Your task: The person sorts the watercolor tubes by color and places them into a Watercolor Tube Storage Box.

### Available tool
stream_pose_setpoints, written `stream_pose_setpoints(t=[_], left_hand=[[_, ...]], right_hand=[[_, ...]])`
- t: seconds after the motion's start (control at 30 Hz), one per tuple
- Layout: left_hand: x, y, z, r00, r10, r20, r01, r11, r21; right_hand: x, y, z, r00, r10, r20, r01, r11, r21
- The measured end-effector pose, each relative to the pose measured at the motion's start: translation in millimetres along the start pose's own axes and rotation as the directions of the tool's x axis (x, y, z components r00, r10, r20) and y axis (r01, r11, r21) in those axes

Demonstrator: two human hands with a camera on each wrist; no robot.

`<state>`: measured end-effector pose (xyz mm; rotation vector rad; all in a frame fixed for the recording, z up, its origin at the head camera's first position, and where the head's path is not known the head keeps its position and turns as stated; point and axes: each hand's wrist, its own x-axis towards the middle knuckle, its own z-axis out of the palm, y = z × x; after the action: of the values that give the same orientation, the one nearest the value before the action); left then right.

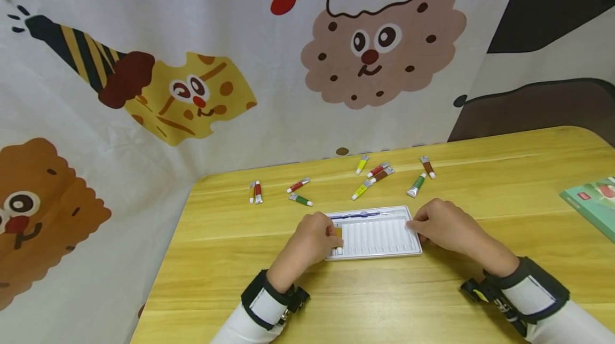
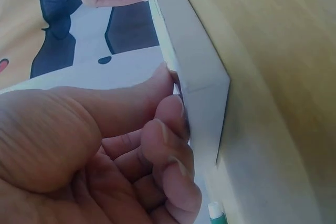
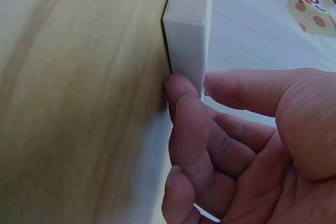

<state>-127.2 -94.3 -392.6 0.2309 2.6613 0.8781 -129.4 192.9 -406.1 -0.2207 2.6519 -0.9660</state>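
A white paint tray (image 1: 384,248) lies on the table, slotted, with a thin blue-handled brush (image 1: 360,216) along its far side. At the left end, my left hand (image 1: 309,240) pinches an ochre paint tube (image 1: 338,233), its white cap toward me, over the leftmost slots. The left wrist view has that thumb at the tray's rim and the other fingers curled beside the outer wall. My right hand (image 1: 447,229) grips the tray's right end. In the right wrist view, its thumb (image 3: 241,88) lies over the rim and a fingertip (image 3: 181,87) meets the side wall.
Several paint tubes lie beyond the tray, among them a green tube (image 1: 301,200), a yellow tube (image 1: 362,165) and a brown tube (image 1: 427,166). A teal box (image 1: 591,205) sits at the table's right. Behind the table hangs a cartoon-printed cloth (image 1: 269,135).
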Motion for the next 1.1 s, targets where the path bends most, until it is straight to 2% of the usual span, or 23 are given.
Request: stream_pose_setpoints(t=[0.33,0.57,0.73,0.93,1.1], left_hand=[[3.3,0.5,3.1,1.000,0.022,-0.017,-0.021,0.999,0.030],[5.1,-1.9,0.9,0.999,0.055,0.000,-0.055,0.999,0.002],[6.5,-2.6,-2.1,0.998,0.062,-0.016,-0.062,0.998,-0.011],[2.3,-6.4,-12.0,0.989,0.046,-0.140,-0.040,0.998,0.045],[4.8,-14.2,-25.9,0.959,0.069,-0.275,-0.045,0.995,0.091]], right_hand=[[0,1,-1.6,1.000,0.006,-0.002,-0.006,1.000,-0.005],[-1,2,-2.4,1.000,0.012,-0.003,-0.012,1.000,-0.011],[-1,2,-2.0,1.000,0.022,-0.011,-0.022,1.000,-0.015],[1,-1,0.1,1.000,0.008,-0.001,-0.008,1.000,-0.002],[1,-2,-0.6,0.999,0.032,0.004,-0.032,0.999,0.003]])
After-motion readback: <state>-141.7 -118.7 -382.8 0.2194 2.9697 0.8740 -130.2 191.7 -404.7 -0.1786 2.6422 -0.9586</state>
